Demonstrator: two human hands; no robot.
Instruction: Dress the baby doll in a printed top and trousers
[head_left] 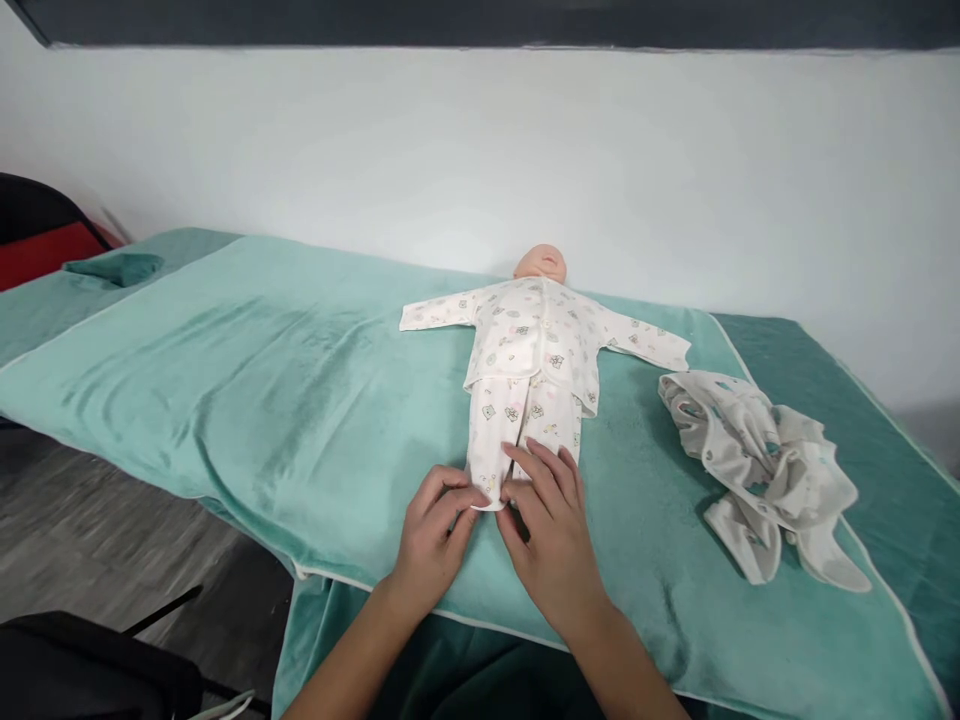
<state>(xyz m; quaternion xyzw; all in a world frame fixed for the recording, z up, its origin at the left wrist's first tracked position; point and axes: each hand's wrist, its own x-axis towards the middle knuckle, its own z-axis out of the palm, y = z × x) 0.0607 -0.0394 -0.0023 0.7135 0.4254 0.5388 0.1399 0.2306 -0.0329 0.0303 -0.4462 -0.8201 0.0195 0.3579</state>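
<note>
A baby doll (541,262) lies on its back, dressed in a white printed jacket (517,325) and matching white pants (495,425). Its sleeves stretch out to both sides. My left hand (439,530) pinches the left edge of the cuff on the left pant leg. At the other edge of that cuff, my right hand (551,530) grips with thumb and index finger, its remaining fingers lying over the right pant leg. No foot shows at the cuff. The lower right leg is partly hidden by my right hand.
A crumpled white printed baby garment (765,465) lies right of the doll. Green cloth (300,390) covers the table, which stands against a white wall (480,150). A black chair (97,670) is at lower left, and a red and black object (45,240) at far left.
</note>
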